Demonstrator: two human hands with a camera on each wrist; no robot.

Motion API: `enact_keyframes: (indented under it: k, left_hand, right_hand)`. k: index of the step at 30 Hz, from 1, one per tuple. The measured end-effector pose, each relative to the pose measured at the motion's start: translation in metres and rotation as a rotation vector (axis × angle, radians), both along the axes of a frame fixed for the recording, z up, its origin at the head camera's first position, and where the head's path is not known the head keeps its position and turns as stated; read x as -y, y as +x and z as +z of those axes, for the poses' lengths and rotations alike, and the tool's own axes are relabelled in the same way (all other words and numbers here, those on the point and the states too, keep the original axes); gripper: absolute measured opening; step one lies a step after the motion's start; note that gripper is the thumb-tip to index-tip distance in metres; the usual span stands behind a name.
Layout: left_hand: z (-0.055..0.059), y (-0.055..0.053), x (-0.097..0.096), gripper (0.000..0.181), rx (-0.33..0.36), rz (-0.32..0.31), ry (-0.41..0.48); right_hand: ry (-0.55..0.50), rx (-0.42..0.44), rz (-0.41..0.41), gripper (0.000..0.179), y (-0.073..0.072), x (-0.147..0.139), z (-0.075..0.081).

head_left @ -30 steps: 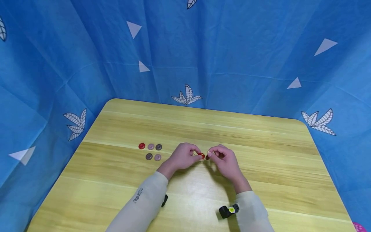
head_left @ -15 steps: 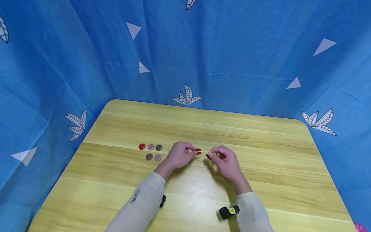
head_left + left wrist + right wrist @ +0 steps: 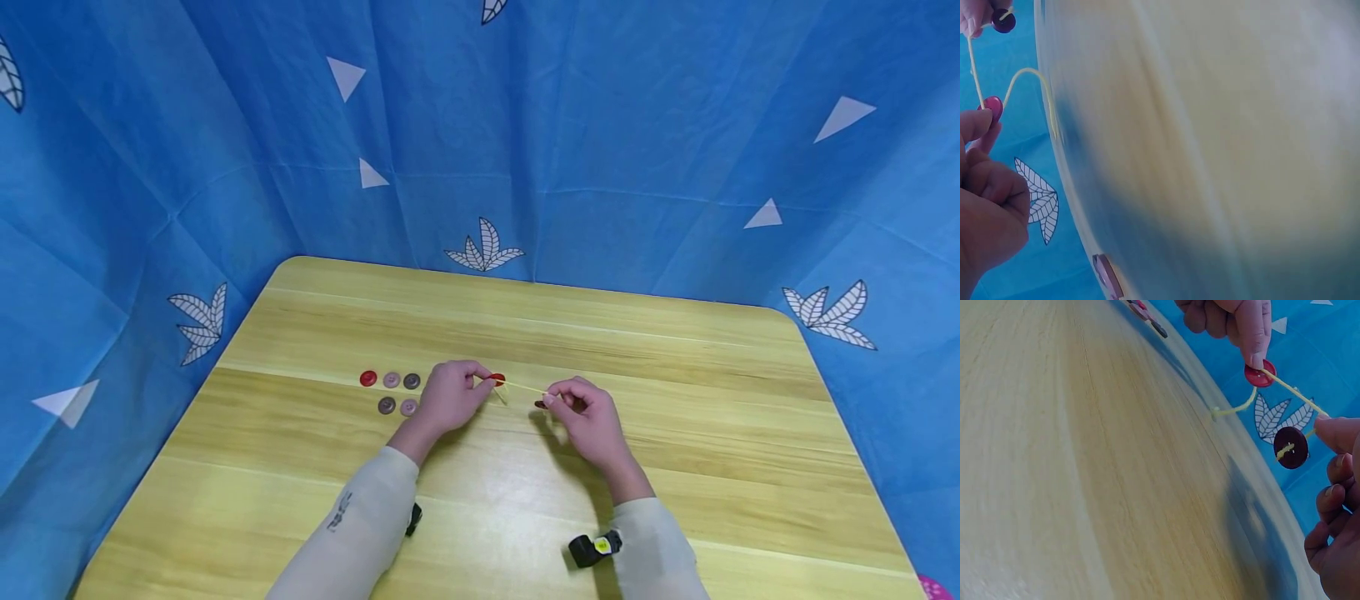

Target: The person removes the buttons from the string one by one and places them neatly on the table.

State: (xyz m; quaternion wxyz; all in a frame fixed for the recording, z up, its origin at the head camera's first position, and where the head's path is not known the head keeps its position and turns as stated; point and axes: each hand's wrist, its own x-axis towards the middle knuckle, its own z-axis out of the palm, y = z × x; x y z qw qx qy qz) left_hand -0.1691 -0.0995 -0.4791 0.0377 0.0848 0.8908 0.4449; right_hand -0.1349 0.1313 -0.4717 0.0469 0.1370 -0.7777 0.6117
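My left hand (image 3: 452, 395) pinches a red button (image 3: 1260, 374) between thumb and forefinger, above the table. A yellow string (image 3: 1291, 390) passes through this button and runs taut to my right hand (image 3: 590, 419), whose thumb and forefinger pinch it. Just beside the right fingertips hangs a dark maroon button (image 3: 1291, 447), with the string threaded through it and a short end sticking out of its face. From the red button the other end of the string droops loose, seen in both wrist views.
On the wooden table (image 3: 675, 358), left of my left hand, lie several loose buttons: a red button (image 3: 368, 378), pale pink ones and grey-brown ones such as the button (image 3: 386, 405). A blue patterned curtain (image 3: 600, 150) hangs behind the table.
My left hand has moved left and slightly away with the red button, sliding it along the string and widening the gap between the hands. The right hand has stayed nearly still.
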Motion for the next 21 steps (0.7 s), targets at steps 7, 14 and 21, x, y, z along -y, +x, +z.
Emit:
enact_keyframes:
  k: [7, 14, 21]
  left_hand:
    - [0.004, 0.001, 0.007, 0.012, 0.004, 0.073, -0.029]
    - [0.002, -0.002, 0.015, 0.012, -0.042, 0.114, -0.052]
    - [0.0, -0.005, 0.025, 0.011, -0.084, 0.147, -0.043]
  right_hand:
    - [-0.003, 0.02, -0.003, 0.007, 0.0, 0.001, -0.002]
    - [-0.004, 0.032, -0.015, 0.006, -0.001, -0.001, -0.005]
    - [-0.039, 0.051, -0.014, 0.006, -0.005, -0.004, -0.016]
